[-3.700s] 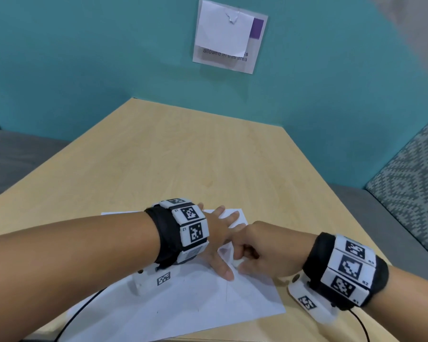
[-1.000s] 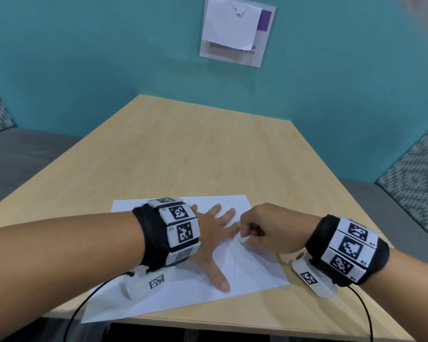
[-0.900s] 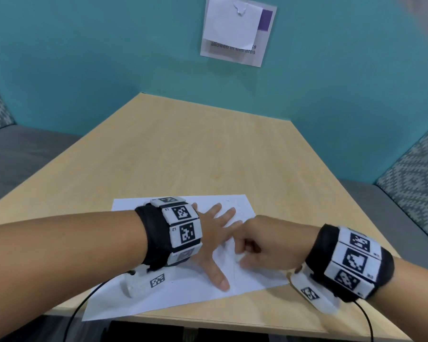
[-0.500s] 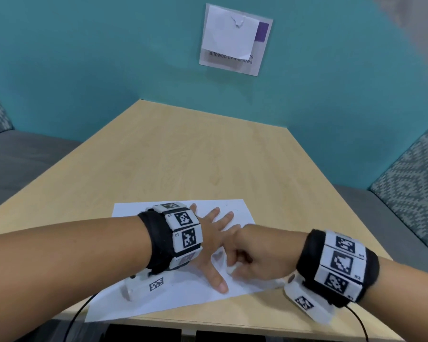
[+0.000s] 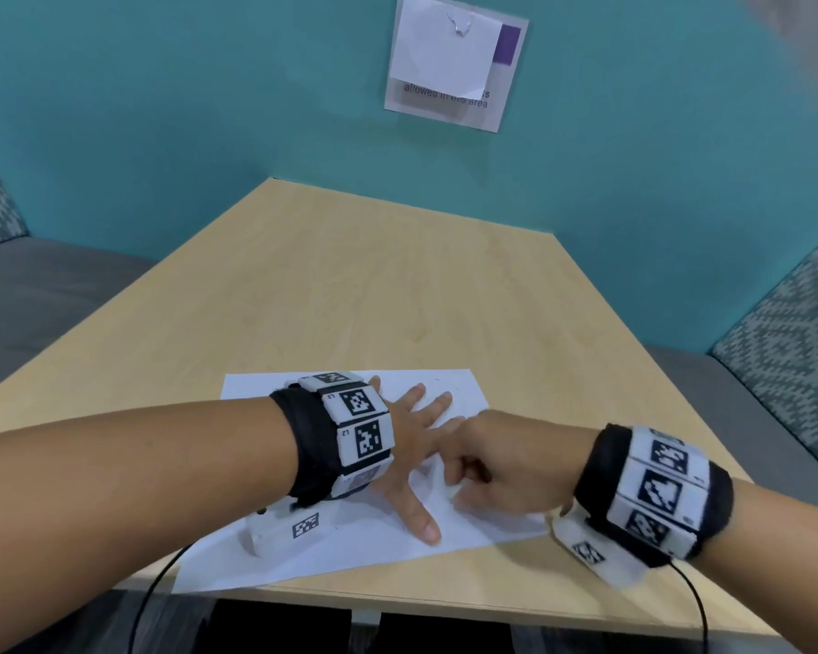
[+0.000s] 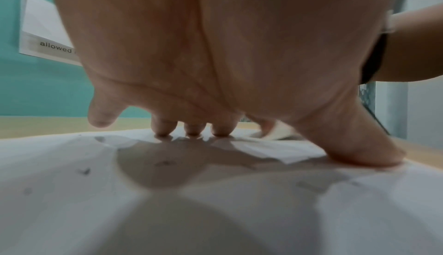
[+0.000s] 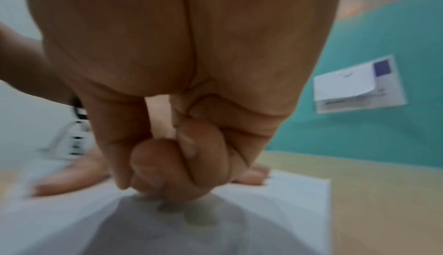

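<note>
Paper (image 5: 350,549): being pinned by left hand (image 5: 412,446), fingers splayed.
Eraser (image 5: 453,487): being dragged nearer again, clamped in curled fingers of right hand (image 5: 506,469).
Rubbing: being continued.

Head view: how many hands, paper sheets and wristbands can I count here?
Hands: 2, the left hand and the right hand
Paper sheet: 1
Wristbands: 2, the left wristband and the right wristband
Total: 5

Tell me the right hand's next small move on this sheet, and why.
Probably a short rub across the paper, close beside the left hand. The right hand pinches what seems a small white piece, tip down on the paper. Grey marks show there, and the left hand, fingers spread, presses the paper flat, so it should not slide.
</note>
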`<action>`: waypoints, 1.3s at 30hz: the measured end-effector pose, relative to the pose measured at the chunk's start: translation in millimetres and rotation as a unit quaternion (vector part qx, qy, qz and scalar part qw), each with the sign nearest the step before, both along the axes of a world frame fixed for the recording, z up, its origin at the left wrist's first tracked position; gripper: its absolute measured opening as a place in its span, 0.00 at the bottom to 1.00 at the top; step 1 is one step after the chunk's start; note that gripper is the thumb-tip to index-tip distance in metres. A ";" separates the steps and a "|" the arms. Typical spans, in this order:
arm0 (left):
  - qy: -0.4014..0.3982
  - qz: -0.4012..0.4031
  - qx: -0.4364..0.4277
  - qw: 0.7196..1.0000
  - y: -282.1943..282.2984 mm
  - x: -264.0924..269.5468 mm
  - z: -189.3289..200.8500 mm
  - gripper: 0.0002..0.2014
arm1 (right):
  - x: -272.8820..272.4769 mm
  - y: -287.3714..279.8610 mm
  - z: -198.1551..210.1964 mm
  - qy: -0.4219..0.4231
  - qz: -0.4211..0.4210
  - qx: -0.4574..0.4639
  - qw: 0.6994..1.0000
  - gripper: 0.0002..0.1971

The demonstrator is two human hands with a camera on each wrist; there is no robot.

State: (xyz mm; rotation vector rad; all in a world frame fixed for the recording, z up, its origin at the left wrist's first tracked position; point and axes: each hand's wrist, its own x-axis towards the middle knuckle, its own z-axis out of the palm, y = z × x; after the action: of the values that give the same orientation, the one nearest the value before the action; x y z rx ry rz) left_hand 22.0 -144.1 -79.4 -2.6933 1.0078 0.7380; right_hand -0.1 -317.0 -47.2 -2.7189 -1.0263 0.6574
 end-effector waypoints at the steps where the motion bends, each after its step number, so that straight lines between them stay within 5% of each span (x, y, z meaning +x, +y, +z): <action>1: -0.003 -0.002 0.001 1.000 0.0 1.1 -1.4 0.63 | -10.3 2.9 -1.7 0.018 0.019 0.006 1.000 0.03; 6: -0.011 -0.002 -0.004 1.000 0.4 3.2 -5.7 0.66 | -0.9 -7.2 4.9 -0.008 -0.023 0.000 1.000 0.04; 11: -0.010 0.001 0.004 1.000 -0.2 3.1 -5.9 0.67 | -25.2 2.6 -0.2 0.020 0.034 -0.003 0.999 0.04; 15: -0.010 0.003 0.005 1.000 -0.1 1.4 -3.2 0.66 | -6.3 -11.4 4.2 0.002 -0.030 -0.004 1.000 0.06; 20: -0.013 0.003 0.010 1.000 0.0 1.1 -3.4 0.66 | -25.7 -3.3 1.1 0.031 0.010 0.000 0.999 0.07; 24: -0.009 0.003 0.010 1.000 -0.2 0.8 -0.2 0.66 | 1.6 -20.7 7.0 -0.021 -0.057 -0.011 0.998 0.07; 29: -0.007 0.006 0.011 1.000 -0.2 1.4 -1.3 0.66 | -22.7 -9.1 0.3 0.029 -0.003 -0.001 1.000 0.08; 33: -0.003 0.005 0.011 1.000 -1.2 -0.8 2.2 0.65 | 3.4 -26.8 7.0 -0.021 -0.074 -0.014 0.997 0.07; 39: 0.000 0.012 0.010 1.000 -1.2 0.0 2.4 0.66 | -17.4 -16.0 -0.4 0.021 -0.019 -0.007 1.000 0.08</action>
State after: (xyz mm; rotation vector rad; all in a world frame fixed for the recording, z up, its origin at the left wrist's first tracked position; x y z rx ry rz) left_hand 22.1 -145.4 -77.0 -2.6930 0.9640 0.7491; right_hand -17.5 -333.0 -47.6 -2.7174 -0.9618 0.7144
